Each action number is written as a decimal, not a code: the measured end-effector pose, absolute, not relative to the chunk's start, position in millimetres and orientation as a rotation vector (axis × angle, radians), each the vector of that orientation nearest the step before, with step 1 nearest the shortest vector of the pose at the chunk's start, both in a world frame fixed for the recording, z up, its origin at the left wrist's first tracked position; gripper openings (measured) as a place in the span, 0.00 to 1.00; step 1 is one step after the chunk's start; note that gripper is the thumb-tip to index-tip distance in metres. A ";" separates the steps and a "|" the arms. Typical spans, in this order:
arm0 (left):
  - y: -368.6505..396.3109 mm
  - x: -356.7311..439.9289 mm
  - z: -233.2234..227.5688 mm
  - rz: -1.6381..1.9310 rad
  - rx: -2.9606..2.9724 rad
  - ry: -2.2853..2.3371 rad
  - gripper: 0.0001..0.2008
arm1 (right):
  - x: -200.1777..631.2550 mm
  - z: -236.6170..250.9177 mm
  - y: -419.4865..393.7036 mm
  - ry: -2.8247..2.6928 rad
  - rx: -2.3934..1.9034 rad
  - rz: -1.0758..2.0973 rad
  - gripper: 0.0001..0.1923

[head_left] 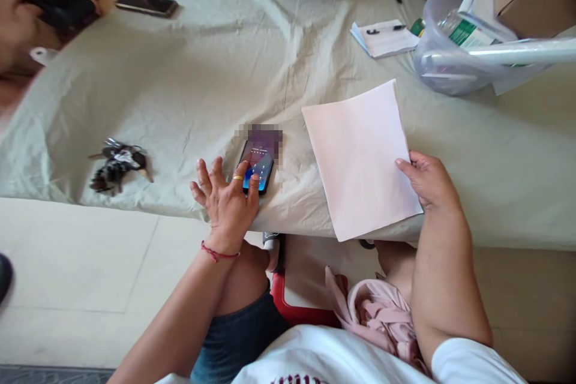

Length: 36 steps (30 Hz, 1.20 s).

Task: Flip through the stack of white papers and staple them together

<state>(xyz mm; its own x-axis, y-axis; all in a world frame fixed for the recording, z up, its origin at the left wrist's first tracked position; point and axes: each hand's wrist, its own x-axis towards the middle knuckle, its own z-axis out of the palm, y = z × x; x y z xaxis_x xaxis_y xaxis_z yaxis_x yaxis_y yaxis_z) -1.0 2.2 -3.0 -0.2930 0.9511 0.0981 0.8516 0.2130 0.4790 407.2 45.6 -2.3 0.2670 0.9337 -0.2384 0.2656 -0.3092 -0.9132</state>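
Keys (122, 162) lie left on the bench (135, 66), with bare cloth (173, 177) before the left hand (227, 198). Its grip is loose, thumb and one finger on a black phone (260, 162), glowing blue by the near edge. Plain pale paper (363, 159) comes next, pinched by the right hand (429, 180).

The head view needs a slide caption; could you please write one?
Left hand on a lit phone, right hand holding paper, at a covered table.

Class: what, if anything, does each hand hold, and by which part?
The right hand holds paper by its right edge; the left hand, at the phone, holds nothing.
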 end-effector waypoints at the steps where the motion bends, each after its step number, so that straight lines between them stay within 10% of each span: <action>1: 2.5 -1.5 -4.2 0.669 1.720 2.264 0.25 | 407.1 -2.0 45.6 -1.094 -1.743 1.072 0.17; 12: 5.7 -12.8 -26.3 0.998 1.811 2.225 0.30 | 405.9 -1.3 45.7 -1.067 -1.712 1.089 0.18; 20: -6.6 8.5 -15.3 1.272 2.213 1.735 0.07 | 406.4 4.4 45.4 -0.959 -1.622 1.195 0.19; 36: 30.0 113.2 23.4 1.068 0.690 1.049 0.26 | 398.9 18.1 48.0 -0.857 -1.505 1.213 0.26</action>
<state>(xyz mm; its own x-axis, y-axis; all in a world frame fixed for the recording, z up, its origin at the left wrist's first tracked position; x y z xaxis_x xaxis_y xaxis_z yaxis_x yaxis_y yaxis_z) 113.2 30.0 23.4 0.1114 0.9330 -0.3423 -0.3588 0.3590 0.8616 398.9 48.0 18.1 0.2517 0.9287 -0.2723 -0.0532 -0.2677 -0.9620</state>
